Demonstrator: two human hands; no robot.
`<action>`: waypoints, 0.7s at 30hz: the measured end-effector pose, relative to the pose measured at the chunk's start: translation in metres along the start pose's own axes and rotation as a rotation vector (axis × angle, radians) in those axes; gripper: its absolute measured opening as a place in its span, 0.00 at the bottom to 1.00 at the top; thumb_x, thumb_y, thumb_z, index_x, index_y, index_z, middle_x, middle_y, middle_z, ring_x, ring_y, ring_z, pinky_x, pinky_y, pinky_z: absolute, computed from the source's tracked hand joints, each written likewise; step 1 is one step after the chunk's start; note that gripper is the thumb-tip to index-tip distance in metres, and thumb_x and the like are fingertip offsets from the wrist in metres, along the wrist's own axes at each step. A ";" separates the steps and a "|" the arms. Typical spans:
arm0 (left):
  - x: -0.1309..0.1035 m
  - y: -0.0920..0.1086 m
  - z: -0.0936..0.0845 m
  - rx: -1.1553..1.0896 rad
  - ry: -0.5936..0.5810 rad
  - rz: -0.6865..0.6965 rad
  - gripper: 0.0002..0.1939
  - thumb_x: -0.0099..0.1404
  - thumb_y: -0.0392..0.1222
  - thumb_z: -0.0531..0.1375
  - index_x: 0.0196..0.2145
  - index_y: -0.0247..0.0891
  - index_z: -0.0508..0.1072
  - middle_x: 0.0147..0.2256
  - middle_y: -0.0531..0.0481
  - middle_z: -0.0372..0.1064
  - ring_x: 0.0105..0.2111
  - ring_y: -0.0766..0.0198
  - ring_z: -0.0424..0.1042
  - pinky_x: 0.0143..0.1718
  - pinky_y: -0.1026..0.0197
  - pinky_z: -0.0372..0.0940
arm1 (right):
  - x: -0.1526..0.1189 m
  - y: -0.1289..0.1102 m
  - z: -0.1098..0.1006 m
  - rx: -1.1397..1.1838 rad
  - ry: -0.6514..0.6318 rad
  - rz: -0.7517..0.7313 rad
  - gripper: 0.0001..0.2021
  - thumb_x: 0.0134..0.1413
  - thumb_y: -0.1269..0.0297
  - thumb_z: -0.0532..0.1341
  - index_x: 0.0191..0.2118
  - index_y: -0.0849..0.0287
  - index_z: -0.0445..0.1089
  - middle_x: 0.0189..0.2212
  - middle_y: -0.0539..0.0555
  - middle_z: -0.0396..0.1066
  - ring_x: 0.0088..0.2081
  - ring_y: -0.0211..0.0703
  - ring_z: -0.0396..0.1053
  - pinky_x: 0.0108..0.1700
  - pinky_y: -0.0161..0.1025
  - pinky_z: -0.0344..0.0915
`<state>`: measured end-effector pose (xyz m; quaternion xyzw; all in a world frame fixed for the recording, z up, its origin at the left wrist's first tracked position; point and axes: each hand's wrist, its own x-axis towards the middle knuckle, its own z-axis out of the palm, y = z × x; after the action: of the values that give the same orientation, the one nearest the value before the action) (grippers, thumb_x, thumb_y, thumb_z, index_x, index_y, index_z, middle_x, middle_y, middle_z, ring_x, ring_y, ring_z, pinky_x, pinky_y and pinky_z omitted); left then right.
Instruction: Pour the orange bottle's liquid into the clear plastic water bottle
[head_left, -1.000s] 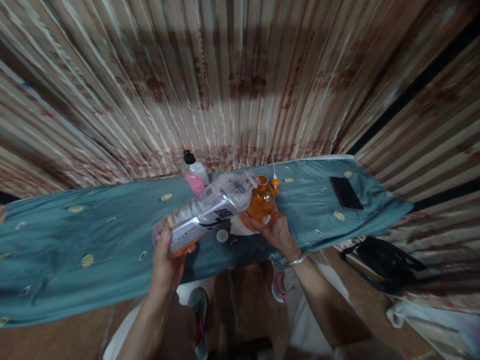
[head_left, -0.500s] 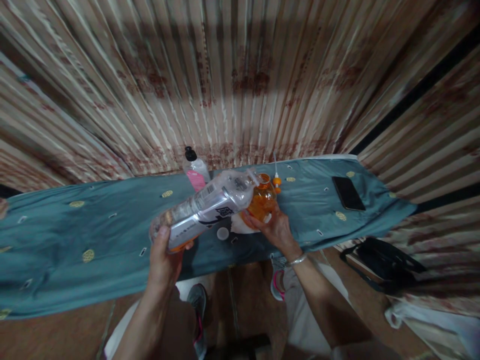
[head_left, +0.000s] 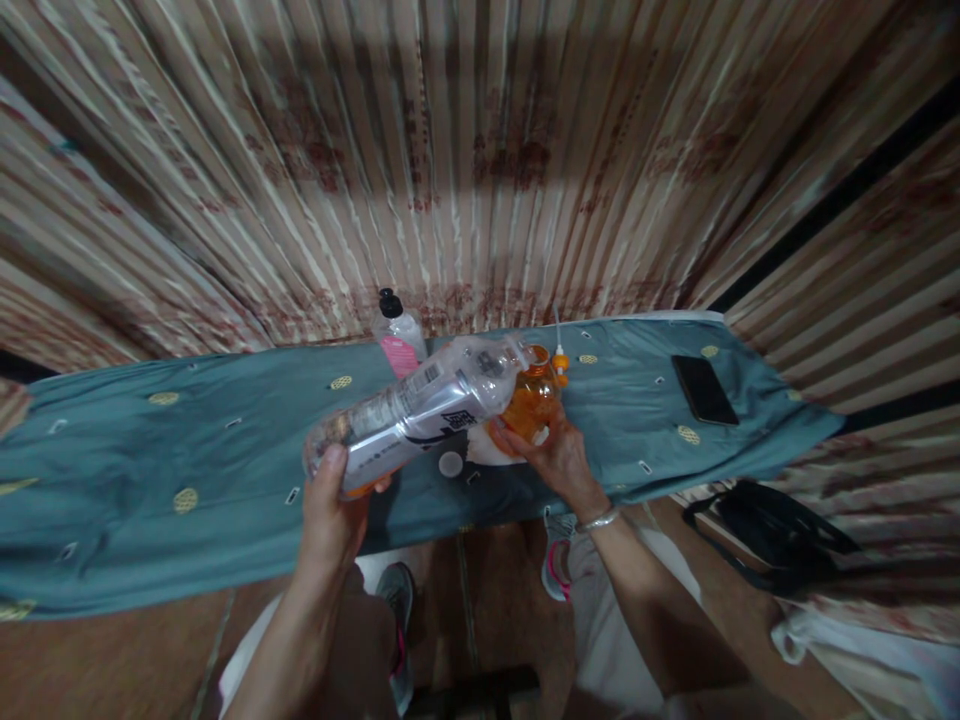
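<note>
My left hand is closed around the base of a large clear plastic bottle with a silver label. The bottle is tilted, its neck up to the right at the open mouth of an orange bottle. Whether liquid is flowing between them I cannot tell. My right hand, with a bracelet on the wrist, grips the orange bottle low on its side. Under it lies a white tissue. A white cap rests below the clear bottle. Behind the orange bottle is an orange and white pump top.
A clear bottle with a pink label and black cap stands at the back. On the right of the teal cloth lies a black phone. A black bag is at the lower right. A pleated curtain hangs behind.
The whole view has shifted slightly, so things sit a little further right. Both hands keep their holds, and the tilted bottle stays at the orange bottle's mouth.
</note>
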<state>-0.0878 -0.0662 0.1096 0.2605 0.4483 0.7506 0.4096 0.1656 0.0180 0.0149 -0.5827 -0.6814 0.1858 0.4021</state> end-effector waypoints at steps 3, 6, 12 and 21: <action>0.000 -0.002 -0.001 0.005 0.001 -0.003 0.30 0.48 0.60 0.79 0.41 0.38 0.83 0.38 0.45 0.82 0.26 0.62 0.75 0.15 0.67 0.63 | 0.000 0.001 0.000 -0.004 -0.002 0.021 0.34 0.52 0.46 0.75 0.59 0.60 0.70 0.43 0.67 0.84 0.42 0.64 0.85 0.43 0.57 0.82; 0.001 -0.003 -0.001 0.009 -0.003 -0.008 0.30 0.48 0.61 0.79 0.41 0.38 0.83 0.36 0.45 0.82 0.25 0.62 0.75 0.15 0.67 0.63 | 0.001 0.004 0.002 -0.013 0.002 0.010 0.34 0.52 0.46 0.75 0.60 0.57 0.70 0.42 0.64 0.85 0.41 0.63 0.84 0.43 0.59 0.83; 0.003 -0.002 -0.002 0.015 0.008 -0.002 0.29 0.47 0.61 0.79 0.39 0.37 0.83 0.35 0.46 0.81 0.25 0.62 0.75 0.15 0.67 0.63 | 0.001 0.003 0.002 -0.045 0.001 -0.040 0.34 0.56 0.43 0.73 0.60 0.58 0.69 0.43 0.64 0.84 0.43 0.60 0.85 0.45 0.57 0.83; 0.006 0.004 -0.006 0.043 -0.001 0.086 0.28 0.46 0.60 0.80 0.38 0.38 0.82 0.36 0.47 0.81 0.25 0.62 0.74 0.15 0.66 0.64 | 0.001 -0.004 0.001 -0.015 -0.011 -0.092 0.35 0.57 0.45 0.74 0.63 0.58 0.69 0.44 0.66 0.84 0.45 0.61 0.84 0.47 0.57 0.83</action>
<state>-0.0972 -0.0655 0.1107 0.2887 0.4524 0.7576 0.3715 0.1624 0.0185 0.0177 -0.5526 -0.7111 0.1653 0.4020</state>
